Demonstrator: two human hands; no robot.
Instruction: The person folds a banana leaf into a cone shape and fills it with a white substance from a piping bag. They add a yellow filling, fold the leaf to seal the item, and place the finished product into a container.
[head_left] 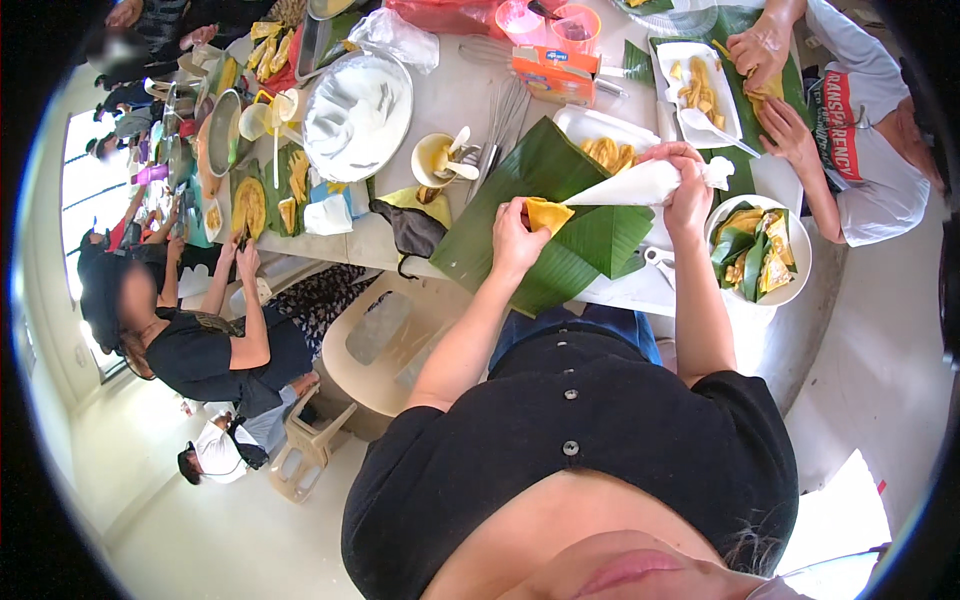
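My left hand (513, 243) pinches a yellow crepe (547, 214) folded into a cone, its wide end turned right. A white piping bag (622, 187) is gripped in my right hand (686, 188), with its tip at the cone's opening; whether any filling comes out is hidden. Both hands are above large green banana leaves (480, 235) on the table. Just beyond the bag, cooked banana slices (608, 154) lie in a white foam tray (572, 122). To the right, a white bowl (803, 262) holds leaf-wrapped yellow pieces (775, 252).
At left are a large bowl of white cream (352, 125), a small cup with spoons (432, 160) and whisks (508, 115). An orange box (555, 75) stands behind. Co-workers' hands (765, 75) work at right and left. A plastic chair (385, 335) stands by the table.
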